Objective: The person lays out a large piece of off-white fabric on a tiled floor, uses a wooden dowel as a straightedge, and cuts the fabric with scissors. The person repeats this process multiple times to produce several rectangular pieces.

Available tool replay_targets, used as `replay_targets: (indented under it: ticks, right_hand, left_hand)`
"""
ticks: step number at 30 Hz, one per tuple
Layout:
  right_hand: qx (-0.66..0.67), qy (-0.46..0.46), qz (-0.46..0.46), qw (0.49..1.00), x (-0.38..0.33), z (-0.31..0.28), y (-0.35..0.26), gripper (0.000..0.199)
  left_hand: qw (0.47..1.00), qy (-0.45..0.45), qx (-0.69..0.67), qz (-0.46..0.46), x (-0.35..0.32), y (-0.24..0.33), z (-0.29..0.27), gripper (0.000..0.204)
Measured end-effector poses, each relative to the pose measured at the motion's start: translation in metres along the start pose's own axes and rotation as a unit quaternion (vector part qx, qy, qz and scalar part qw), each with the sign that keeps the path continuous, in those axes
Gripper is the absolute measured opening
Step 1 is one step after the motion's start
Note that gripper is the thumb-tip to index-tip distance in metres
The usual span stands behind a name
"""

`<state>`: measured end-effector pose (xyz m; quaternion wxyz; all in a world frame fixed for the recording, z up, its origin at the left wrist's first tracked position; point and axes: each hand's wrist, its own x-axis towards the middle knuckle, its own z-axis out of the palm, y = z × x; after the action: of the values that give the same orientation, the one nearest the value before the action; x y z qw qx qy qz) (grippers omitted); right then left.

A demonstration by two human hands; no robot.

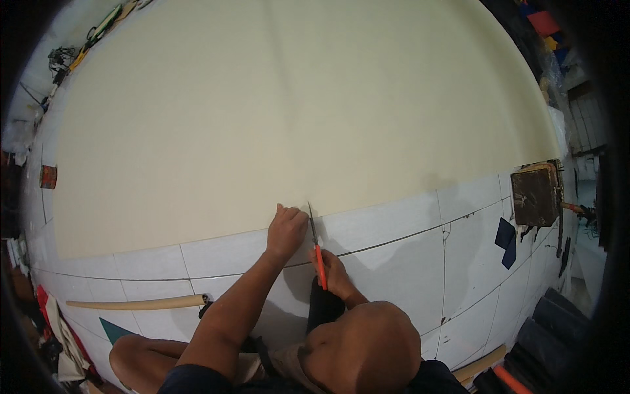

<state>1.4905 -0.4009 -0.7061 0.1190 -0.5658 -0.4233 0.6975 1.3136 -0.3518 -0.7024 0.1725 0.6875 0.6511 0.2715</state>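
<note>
A person crouches on a white tiled floor point(394, 262) at the near edge of a large cream sheet point(295, 111) spread flat across it. The left hand point(287, 230) rests on the edge of the sheet, its fingers point(282, 211) curled down and pressing the material against the floor. Just beside it, the right hand point(333, 272) has its fingers clenched around the orange handle of a pair of scissors point(317, 253), whose dark blades point away from the person and meet the sheet's edge right next to the left hand. A long pale wooden stick point(134, 303) lies on the tiles to the left, well apart from the hands. A brown box point(535, 196) sits at the right edge of the sheet, with a dark blue scrap point(506, 241) near it.
</note>
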Motion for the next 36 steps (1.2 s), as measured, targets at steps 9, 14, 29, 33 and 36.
replay_targets:
  ticks: [9, 14, 29, 33, 36]
  right_hand:
    - [0.021, 0.009, -0.126, 0.992, 0.017, 0.001, 0.007, 0.034]
    - [-0.039, 0.055, -0.029, 0.997, 0.04, 0.002, -0.032, 0.047]
    - [-0.009, 0.08, -0.167, 0.983, 0.081, 0.002, -0.056, 0.055]
    - [-0.068, 0.052, -0.069, 0.994, 0.086, -0.004, -0.079, 0.061]
    - [-0.085, 0.062, -0.06, 0.993, 0.084, -0.002, -0.088, 0.063]
  left_hand:
    - [1.0, 0.014, -0.019, -0.021, -0.005, -0.004, 0.004, 0.006]
    - [0.999, 0.007, -0.031, -0.017, -0.004, -0.002, 0.002, 0.009]
    - [0.97, -0.172, 0.171, -0.002, -0.021, 0.019, -0.016, 0.046]
    - [0.97, -0.193, 0.145, -0.001, -0.018, 0.02, -0.024, 0.046]
    - [0.974, -0.181, 0.139, 0.0, -0.02, 0.016, -0.023, 0.044]
